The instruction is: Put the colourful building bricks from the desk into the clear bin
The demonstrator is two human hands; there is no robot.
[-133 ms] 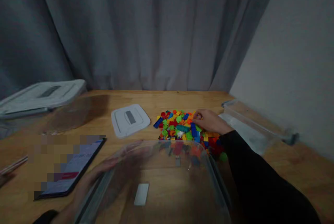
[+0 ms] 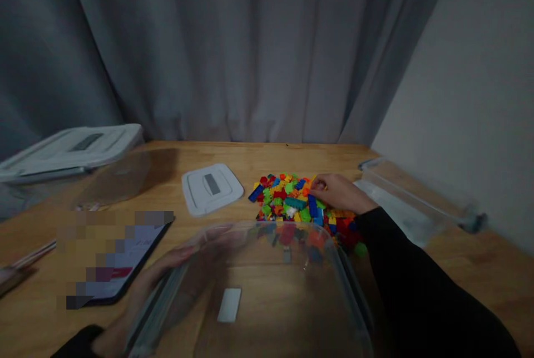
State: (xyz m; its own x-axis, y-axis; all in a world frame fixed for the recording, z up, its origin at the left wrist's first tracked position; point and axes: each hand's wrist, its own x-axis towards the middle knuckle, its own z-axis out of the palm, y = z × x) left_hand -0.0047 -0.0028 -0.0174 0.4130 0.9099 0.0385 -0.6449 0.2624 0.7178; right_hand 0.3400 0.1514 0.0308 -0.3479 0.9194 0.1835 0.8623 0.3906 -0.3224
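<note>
A heap of colourful toy building bricks (image 2: 295,202) lies on the wooden table, ahead of me and a little to the right. My right hand (image 2: 340,191) is over the heap's right side, thumb and fingers pinched together. What they hold, if anything, I cannot make out. Close to me stands a clear plastic box (image 2: 283,297), partly in front of the nearest bricks. My left hand (image 2: 177,262) grips its left side, the fingers spread along the wall and partly seen through the plastic. A small white rectangle (image 2: 229,305) shows on or through the box.
A white lid (image 2: 213,190) lies flat left of the bricks. Farther left are a lidded clear bin (image 2: 83,149) and a tablet or phone (image 2: 125,274), partly blurred out. Another clear container (image 2: 400,202) sits at the right by the wall. Grey curtains (image 2: 250,52) hang behind the table.
The whole view has shifted slightly, so things appear a little farther right. Both hands keep their places at the box and the brick heap.
</note>
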